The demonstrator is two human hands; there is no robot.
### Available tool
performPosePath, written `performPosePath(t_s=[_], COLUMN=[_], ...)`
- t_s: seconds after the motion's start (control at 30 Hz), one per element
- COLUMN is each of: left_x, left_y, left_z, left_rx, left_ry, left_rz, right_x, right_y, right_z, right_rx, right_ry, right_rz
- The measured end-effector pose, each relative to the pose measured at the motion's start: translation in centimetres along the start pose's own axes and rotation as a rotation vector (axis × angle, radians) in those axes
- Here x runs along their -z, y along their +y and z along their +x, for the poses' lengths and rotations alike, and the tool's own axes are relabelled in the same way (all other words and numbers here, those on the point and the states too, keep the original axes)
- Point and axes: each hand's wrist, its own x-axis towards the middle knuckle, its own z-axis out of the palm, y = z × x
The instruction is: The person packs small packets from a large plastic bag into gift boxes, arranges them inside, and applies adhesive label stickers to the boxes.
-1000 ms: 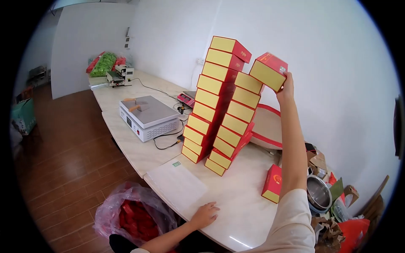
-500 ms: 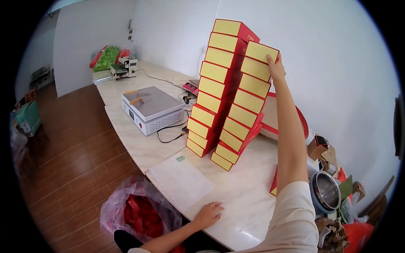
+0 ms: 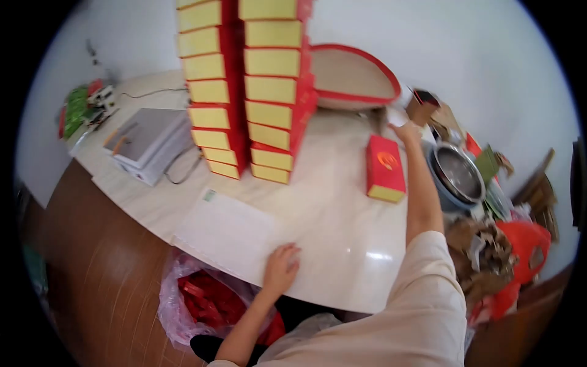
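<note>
My right hand (image 3: 406, 132) reaches out over the far right of the table, just past the upper corner of a lone red box (image 3: 384, 164) with a yellow end. Its thumb stands apart, and I see nothing held in it; the view is somewhat blurred. My left hand (image 3: 282, 268) lies at the table's front edge, fingers loosely stretched and empty, beside a whitish flat sheet (image 3: 229, 226). Two tall stacks of red boxes with yellow ends rise at the back: a left stack (image 3: 209, 92) and a right stack (image 3: 273, 88). Their tops are cut off by the frame.
A grey-topped hot plate (image 3: 143, 137) stands at the left. Behind the stacks is a red-rimmed round tray (image 3: 354, 70). Metal bowls (image 3: 458, 174) and crumpled brown paper (image 3: 483, 251) crowd the right side. A plastic bag of red pieces (image 3: 208, 300) sits below the front edge.
My right hand has left the top of the right stack and moved down and right, near the lone box. The view has turned down and right. My left hand stays at the edge.
</note>
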Motion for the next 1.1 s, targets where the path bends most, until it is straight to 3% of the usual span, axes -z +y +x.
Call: performPosePath(t_s=[0.1, 0.23, 0.57, 0.67, 0.73, 0.87, 0.93, 1.0, 1.1], left_x=[0.6, 0.8, 0.8, 0.7, 0.3, 1.0, 1.6, 3.2, 5.2], left_y=[1.2, 1.5, 1.1, 0.1, -0.6, 0.2, 0.8, 1.2, 0.8], left_z=[0.5, 0.5, 0.2, 0.1, -0.3, -0.8, -1.6, -3.3, -5.4], left_rx=[0.036, 0.061, 0.079, 0.123, 0.277, 0.328, 0.273, 0.354, 0.352], left_ry=[-0.012, -0.004, 0.038, 0.094, 0.201, 0.299, 0.447, 0.345, 0.353], left_rz=[-0.022, -0.031, -0.037, -0.216, -0.512, -0.446, -0.414, -0.474, -0.330], right_x=[-5.8, -8.3, -7.6, -7.1, -5.2, -0.8, 0.6, 1.3, -0.3], right_y=[5.4, 5.5, 3.9, 6.0, 6.8, 7.3, 6.6, 5.5, 4.3], right_z=[-2.7, -8.1, -11.0, -16.2, -21.7, -31.2, -34.2, -36.2, -36.9], right_rx=[-0.084, -0.174, -0.018, 0.337, 0.515, 0.956, 1.119, 1.210, 1.256], right_ry=[-0.286, -0.285, -0.275, -0.264, -0.269, -0.378, -0.508, -0.621, -0.713], right_rz=[-0.151, -0.052, -0.182, -0.087, -0.040, 0.158, 0.245, 0.241, 0.267])
